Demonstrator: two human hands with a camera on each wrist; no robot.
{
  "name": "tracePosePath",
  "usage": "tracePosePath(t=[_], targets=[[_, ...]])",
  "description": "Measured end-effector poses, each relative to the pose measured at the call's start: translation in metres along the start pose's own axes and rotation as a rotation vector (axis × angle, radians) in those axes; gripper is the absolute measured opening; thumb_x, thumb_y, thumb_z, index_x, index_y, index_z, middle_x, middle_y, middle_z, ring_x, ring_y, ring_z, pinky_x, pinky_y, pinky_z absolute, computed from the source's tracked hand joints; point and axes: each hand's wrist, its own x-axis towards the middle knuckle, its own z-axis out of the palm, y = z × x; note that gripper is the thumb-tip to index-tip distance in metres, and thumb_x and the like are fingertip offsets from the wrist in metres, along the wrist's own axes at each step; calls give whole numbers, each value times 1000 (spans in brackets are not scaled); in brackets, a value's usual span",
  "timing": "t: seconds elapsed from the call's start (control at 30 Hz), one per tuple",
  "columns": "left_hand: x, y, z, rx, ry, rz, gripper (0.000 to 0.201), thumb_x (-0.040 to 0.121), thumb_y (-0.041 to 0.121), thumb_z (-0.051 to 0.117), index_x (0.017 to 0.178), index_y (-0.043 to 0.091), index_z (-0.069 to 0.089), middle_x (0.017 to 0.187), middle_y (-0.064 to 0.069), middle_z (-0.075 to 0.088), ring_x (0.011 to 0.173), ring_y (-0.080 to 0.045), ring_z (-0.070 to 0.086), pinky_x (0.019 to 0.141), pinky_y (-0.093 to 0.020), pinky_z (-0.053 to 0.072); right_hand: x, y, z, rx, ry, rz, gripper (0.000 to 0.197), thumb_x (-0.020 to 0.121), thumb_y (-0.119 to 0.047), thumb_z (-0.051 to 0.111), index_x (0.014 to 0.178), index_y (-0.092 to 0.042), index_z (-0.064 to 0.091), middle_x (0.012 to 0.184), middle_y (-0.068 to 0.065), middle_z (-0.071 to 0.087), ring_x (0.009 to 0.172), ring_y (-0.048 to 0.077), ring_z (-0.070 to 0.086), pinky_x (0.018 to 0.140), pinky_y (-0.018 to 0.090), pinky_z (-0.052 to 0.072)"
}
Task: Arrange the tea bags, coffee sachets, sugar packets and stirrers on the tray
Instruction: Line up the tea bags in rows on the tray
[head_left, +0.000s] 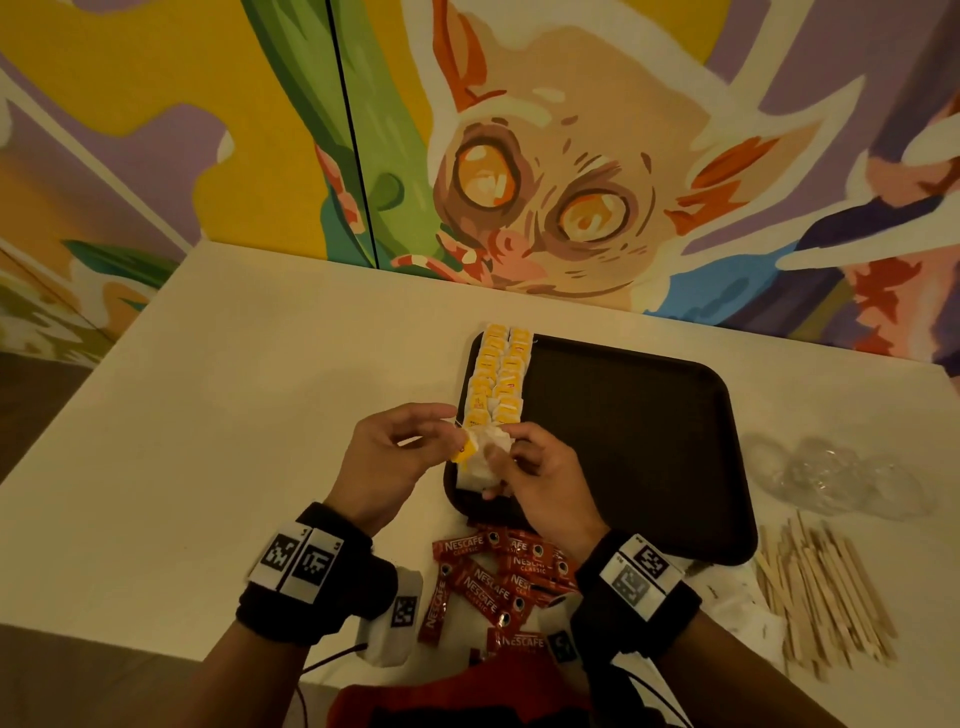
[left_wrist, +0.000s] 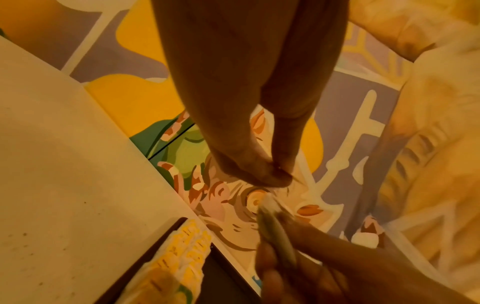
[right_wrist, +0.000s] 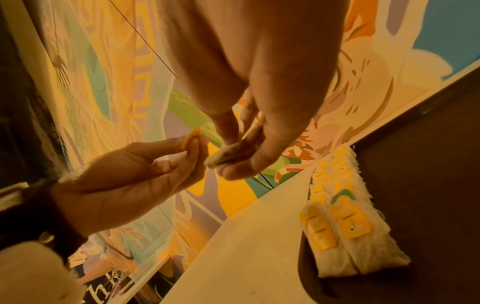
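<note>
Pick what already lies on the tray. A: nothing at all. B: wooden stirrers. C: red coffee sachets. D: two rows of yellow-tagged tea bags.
D: two rows of yellow-tagged tea bags line the left edge of the tray, while the coffee sachets and stirrers lie on the table.

One tray (head_left: 623, 441), two rows of tea bags (head_left: 498, 379), two hands, one stirrer pile (head_left: 826, 597)

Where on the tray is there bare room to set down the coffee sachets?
The tray is bare right of the two tea bag rows, through to its right rim. Its near-left corner is crowded: left hand and right hand hold a tea bag there. Off the tray, coffee sachets and stirrers fill the near table.
</note>
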Motion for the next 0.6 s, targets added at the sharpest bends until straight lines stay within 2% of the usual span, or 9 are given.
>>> tracePosePath(t=[0.1, 0.2, 0.23, 0.3, 0.37, 0.43, 0.5, 0.6], targets=[[-3, -1, 9, -31, 51, 24, 20, 77, -1, 75, 96, 4, 72, 80, -8, 74, 75, -7, 70, 67, -15, 53, 1, -1, 5, 44, 3, 0, 13, 95, -14, 61, 107, -13, 66, 105, 12, 72, 87, 30, 73, 74, 46, 60], [-4, -5, 17, -68, 140, 5, 14, 76, 4, 77, 89, 5, 72, 77, -8, 74, 71, -12, 70, 64, -22, 57, 2, -1, 9, 19, -12, -11, 14, 96, -11, 58, 105, -12, 68, 108, 9, 72, 95, 23, 72, 75, 44, 61], [-3, -6, 18, -72, 178, -2, 13, 75, 6, 78, 86, 5, 71, 74, -6, 74, 66, -10, 68, 60, -21, 56, 2, -2, 10, 5, -20, -18, 14, 97, -10, 57, 104, -12, 69, 108, 8, 72, 95, 22, 71, 76, 42, 61], [-3, -9, 22, -97, 252, -17, 13, 75, 8, 80, 80, 5, 69, 63, 1, 70, 51, -2, 60, 49, -14, 47, 2, -5, 12, -12, -32, -34, 14, 97, -10, 56, 103, -11, 70, 106, 8, 73, 95, 19, 71, 74, 37, 61], [-3, -13, 25, -134, 308, -50, 15, 75, 10, 80, 78, 5, 67, 57, 3, 64, 43, 2, 51, 45, -11, 41, 3, -7, 13, -9, -31, -35, 15, 98, -9, 55, 104, -7, 69, 105, 8, 72, 93, 14, 71, 69, 25, 59], [-3, -17, 26, -149, 340, -70, 16, 75, 12, 80, 78, 6, 65, 61, 0, 60, 44, 2, 50, 45, -12, 41, 4, -9, 13, -12, -33, -28, 18, 99, -11, 54, 105, -6, 70, 108, 8, 70, 97, 14, 69, 69, 18, 56], [-3, -21, 26, -141, 345, -66, 17, 75, 14, 80, 78, 7, 65, 64, 0, 60, 50, 0, 53, 49, -15, 43, 4, -10, 13, -13, -40, -11, 19, 99, -16, 55, 107, -10, 71, 110, 7, 70, 102, 17, 67, 72, 19, 56], [-3, -26, 25, -90, 316, -60, 17, 75, 15, 80, 81, 10, 65, 71, 0, 65, 59, -8, 55, 54, -20, 44, 5, -10, 12, -27, -68, -45, 19, 95, -20, 62, 110, -12, 71, 106, 5, 72, 98, 14, 69, 74, 23, 57]])
